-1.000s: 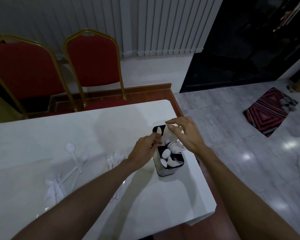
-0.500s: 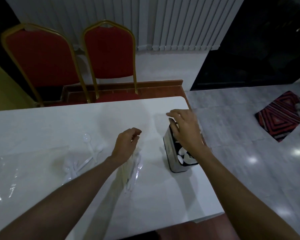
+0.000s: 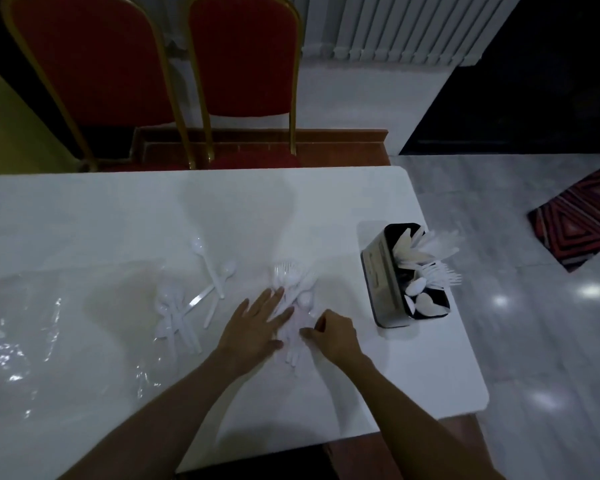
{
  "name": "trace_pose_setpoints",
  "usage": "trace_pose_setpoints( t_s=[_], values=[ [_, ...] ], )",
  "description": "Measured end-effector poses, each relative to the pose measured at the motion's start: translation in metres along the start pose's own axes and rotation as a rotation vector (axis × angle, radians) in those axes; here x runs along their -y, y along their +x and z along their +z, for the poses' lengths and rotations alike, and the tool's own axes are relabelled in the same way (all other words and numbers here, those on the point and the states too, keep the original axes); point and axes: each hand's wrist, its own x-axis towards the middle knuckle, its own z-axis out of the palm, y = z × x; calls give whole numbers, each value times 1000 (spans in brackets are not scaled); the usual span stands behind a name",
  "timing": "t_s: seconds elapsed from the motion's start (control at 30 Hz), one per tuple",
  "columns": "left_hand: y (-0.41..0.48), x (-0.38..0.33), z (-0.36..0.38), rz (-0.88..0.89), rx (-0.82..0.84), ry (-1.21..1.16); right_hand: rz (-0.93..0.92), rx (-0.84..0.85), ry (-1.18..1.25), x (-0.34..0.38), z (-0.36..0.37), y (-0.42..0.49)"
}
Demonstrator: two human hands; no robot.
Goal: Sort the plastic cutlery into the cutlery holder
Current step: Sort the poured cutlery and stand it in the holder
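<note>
Both your grips are off the holder (image 3: pixel 381 275) now. A second ago they were both up at it, feeding pieces in. Half a second ago the left one had already pulled back over the table (image 3: pixel 118 220) while the right was still covering the holder's top.

Now the left grip (image 3: pixel 257 323) lies flat with its fingers straight, pressing on the near side of the heap (image 3: pixel 291 278). The right grip (image 3: pixel 333 334) has come across to the same heap, fingers curled in at its near right edge. I'd read that as last drop done, next pick starting.

I can't tell if your right thumb and finger actually have a piece pinched yet or are just scrabbling at it. It's white plastic on a white table in dim light, so it all blurs together.

Where stuff sits, left to right:
- Crinkly clear wrap (image 3: pixel 25 327) lies at the far left.
- Just right of it there's a loose bunch of spoons (image 3: pixel 181 317), apart from both grips.
- Next comes the heap, touching your left fingers and running back between the two grips.
- The holder stands upright, off to the right of the right grip and close to the table's right edge, with white pieces already sticking out of its compartments.

So there's plenty left to do, with two lots on the table. From here the carry goes to the right, and it looks like a short hop.
</note>
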Motion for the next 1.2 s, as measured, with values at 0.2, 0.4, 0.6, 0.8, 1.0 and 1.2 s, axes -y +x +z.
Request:
trace_pose_setpoints(
  t_s=[0.2, 0.4, 0.6, 0.8, 1.0, 1.2],
  values=[
    [-29, 29, -3, -110, -65, -78, 14, -134, 125, 19, 26, -4],
    [-55, 46, 3, -145, -83, -93, 0, -195, 189, 37, 26, 8],
    [-60, 39, -14, -314, -154, -437, 85, -338, 310, 31, 21, 14],
    [-27, 25, -36, -514, -398, -583, 54, -431, 254, 29, 16, 17],
    [-17, 23, -34, -607, -249, -624, -87, -258, 84, 53, 39, 6],
    [-31, 34, -34, -706, -332, -683, 35, -214, 184, 53, 31, 15]
  ],
)
